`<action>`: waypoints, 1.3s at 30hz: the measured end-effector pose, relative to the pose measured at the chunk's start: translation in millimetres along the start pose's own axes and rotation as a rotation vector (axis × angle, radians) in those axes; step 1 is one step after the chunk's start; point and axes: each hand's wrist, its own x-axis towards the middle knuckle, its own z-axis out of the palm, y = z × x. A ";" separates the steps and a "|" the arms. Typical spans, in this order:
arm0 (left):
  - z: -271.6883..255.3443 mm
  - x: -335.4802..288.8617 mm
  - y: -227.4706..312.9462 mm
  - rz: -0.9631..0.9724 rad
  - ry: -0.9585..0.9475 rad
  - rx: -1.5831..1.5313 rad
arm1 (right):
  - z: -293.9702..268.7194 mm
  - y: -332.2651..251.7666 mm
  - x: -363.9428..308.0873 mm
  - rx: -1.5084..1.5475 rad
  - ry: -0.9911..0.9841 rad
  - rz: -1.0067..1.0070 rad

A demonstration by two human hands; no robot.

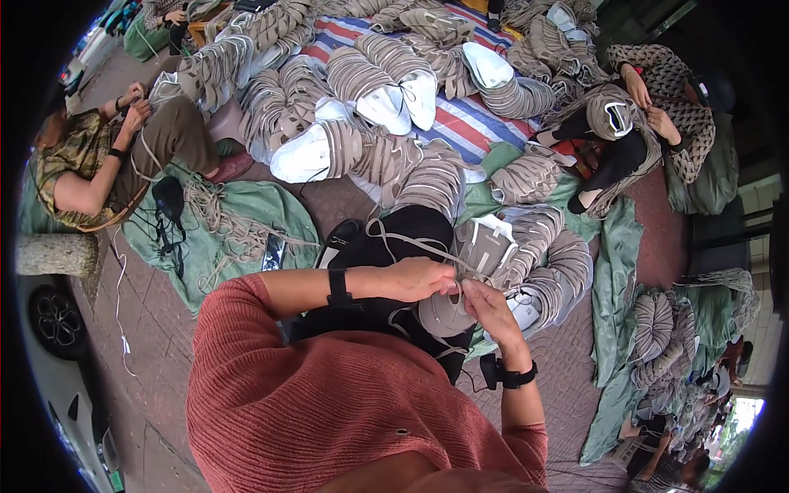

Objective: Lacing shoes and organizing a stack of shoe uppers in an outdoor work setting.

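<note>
A grey-beige shoe upper rests on my lap, its toe toward me and its tongue pointing away. My left hand is closed in a pinch over the upper's opening, at a beige shoelace that loops across my dark trousers. Close beside it, my right hand grips the right side of the upper, thumb and forefinger near the lace holes. The fingertips of both hands almost meet, and the exact lace hole between them is too small to make out.
Nested stacks of shoe uppers lie ahead and to my right. A bundle of loose laces and a phone lie on a green sheet at left. People sit working at far left and far right; a car stands at lower left.
</note>
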 end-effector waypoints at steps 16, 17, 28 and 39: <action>-22.0 -5.0 6.4 0.054 0.016 0.308 | 3.2 -6.1 5.7 -0.152 0.083 -0.156; -20.6 -3.6 7.5 0.107 0.073 0.375 | 2.6 -5.3 7.1 -0.224 0.087 -0.134; -8.3 15.1 13.6 0.079 0.008 -0.176 | 1.7 3.9 2.0 0.144 -0.007 0.073; -9.9 20.8 20.2 -0.054 0.039 -0.101 | -8.4 0.1 11.1 0.108 0.029 0.122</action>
